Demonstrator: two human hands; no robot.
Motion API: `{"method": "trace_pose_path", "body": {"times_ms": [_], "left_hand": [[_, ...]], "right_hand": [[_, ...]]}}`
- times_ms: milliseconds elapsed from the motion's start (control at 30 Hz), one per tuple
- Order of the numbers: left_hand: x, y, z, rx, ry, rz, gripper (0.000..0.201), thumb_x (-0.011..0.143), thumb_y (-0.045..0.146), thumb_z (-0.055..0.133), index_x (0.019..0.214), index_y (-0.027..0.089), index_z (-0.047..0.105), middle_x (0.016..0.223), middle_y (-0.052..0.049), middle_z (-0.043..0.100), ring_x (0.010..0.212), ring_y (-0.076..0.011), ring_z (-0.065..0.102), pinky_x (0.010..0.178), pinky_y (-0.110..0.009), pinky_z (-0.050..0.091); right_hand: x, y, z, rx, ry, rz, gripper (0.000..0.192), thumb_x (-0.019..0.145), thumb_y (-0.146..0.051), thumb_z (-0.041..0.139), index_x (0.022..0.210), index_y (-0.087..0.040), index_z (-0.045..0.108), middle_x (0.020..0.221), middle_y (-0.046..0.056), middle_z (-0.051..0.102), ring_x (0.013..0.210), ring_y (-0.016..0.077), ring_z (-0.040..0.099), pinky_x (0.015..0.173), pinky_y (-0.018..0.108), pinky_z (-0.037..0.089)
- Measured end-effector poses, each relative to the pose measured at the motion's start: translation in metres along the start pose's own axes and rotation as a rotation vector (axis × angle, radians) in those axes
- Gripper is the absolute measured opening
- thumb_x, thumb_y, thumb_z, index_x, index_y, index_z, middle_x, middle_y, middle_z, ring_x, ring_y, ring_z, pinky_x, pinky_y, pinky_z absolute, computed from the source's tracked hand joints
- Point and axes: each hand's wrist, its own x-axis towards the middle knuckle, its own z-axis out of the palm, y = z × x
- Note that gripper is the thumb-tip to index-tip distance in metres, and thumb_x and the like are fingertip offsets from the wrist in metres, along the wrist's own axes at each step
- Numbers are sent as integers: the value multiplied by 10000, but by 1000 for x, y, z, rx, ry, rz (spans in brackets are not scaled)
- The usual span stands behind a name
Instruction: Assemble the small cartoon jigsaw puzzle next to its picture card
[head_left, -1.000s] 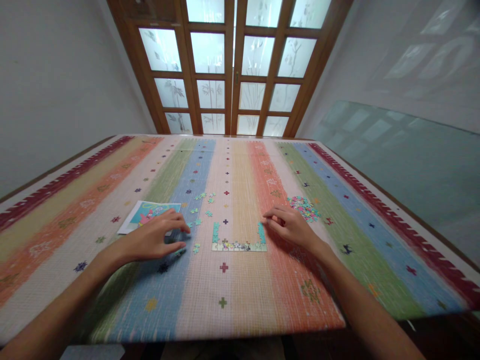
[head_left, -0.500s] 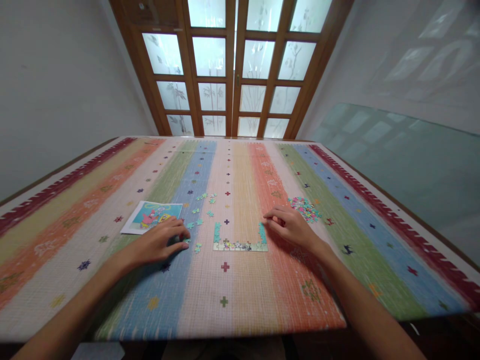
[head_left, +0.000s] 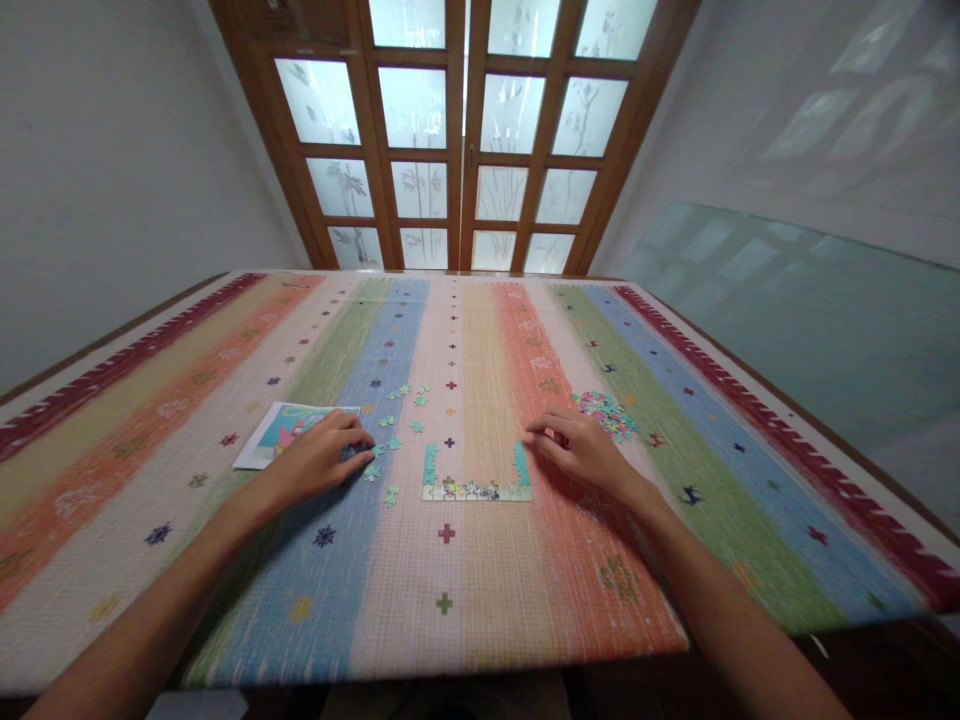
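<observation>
The jigsaw puzzle frame (head_left: 476,484) lies on the desk (head_left: 480,620) right in front of the person, on the pale yellow stripe of the striped cloth (head_left: 247,350) that covers the whole top. So far it is only a U shape: the bottom edge row is joined up, and a short teal run climbs at each end. The top edge, most of both sides and all of the inside are not there yet, so by my reckoning the work is at an early stage.

To the left of the frame a handful of loose teal pieces (head_left: 394,425) are scattered, well spread out. The left hand (head_left: 319,458) is down among them, palm lowered and fingers curled close together, with the fingertips on or just at a piece; I cannot tell whether it has actually pinched one. Just beyond that hand, further left of the frame, lies the reference picture (head_left: 274,432), partly covered by the knuckles.

The right hand (head_left: 581,447) rests just beside the frame's right upright, fingers loosely bent and pointing at it, touching the cloth; I see nothing held in it. Further right of the frame is a heap of unsorted pieces (head_left: 606,413), colourful and tightly piled, which looks to hold the bulk of what remains. Past the far end of the desk stands a wooden glazed door (head_left: 450,130).
</observation>
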Motion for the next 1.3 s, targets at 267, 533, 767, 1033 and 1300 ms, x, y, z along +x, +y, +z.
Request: {"method": "trace_pose_path", "body": {"times_ms": [267, 533, 767, 1033, 1300], "left_hand": [[3, -1, -2, -84, -52, -55, 305, 901, 470, 519, 875, 200, 658, 899, -72, 649, 877, -257, 598, 841, -385, 479], [5, 2, -7, -237, -81, -134, 290, 900, 465, 562, 868, 198, 671, 805, -33, 684, 729, -198, 587, 717, -318, 454], [14, 14, -15, -467, -51, -191, 355, 863, 527, 599, 910, 182, 670, 754, -18, 665, 677, -170, 586, 652, -282, 456], [41, 23, -6, -416, -72, -125, 346, 877, 484, 591, 988, 189, 734, 909, -55, 755, 766, -192, 631, 728, -308, 473], [68, 38, 8, -445, -127, -96, 230, 863, 370, 588, 878, 197, 739, 792, -39, 736, 717, -181, 611, 694, -298, 451]], "right_hand": [[0, 0, -2, 6, -29, 20, 182, 981, -303, 596, 919, -197, 730, 825, 58, 706, 689, 177, 603, 676, 307, 433], [0, 0, -1, 14, -31, 23, 202, 983, -317, 587, 916, -194, 734, 824, 61, 707, 668, 170, 591, 666, 304, 427], [0, 0, -1, 9, -36, 31, 199, 980, -315, 585, 909, -201, 733, 819, 60, 706, 665, 172, 594, 669, 307, 433], [1, 0, 0, 6, -34, 2, 188, 976, -286, 583, 908, -193, 732, 810, 65, 702, 695, 184, 609, 674, 309, 430], [0, -4, 0, -22, -69, 12, 193, 985, -269, 573, 910, -187, 731, 827, 71, 706, 699, 185, 609, 684, 314, 424]]}}
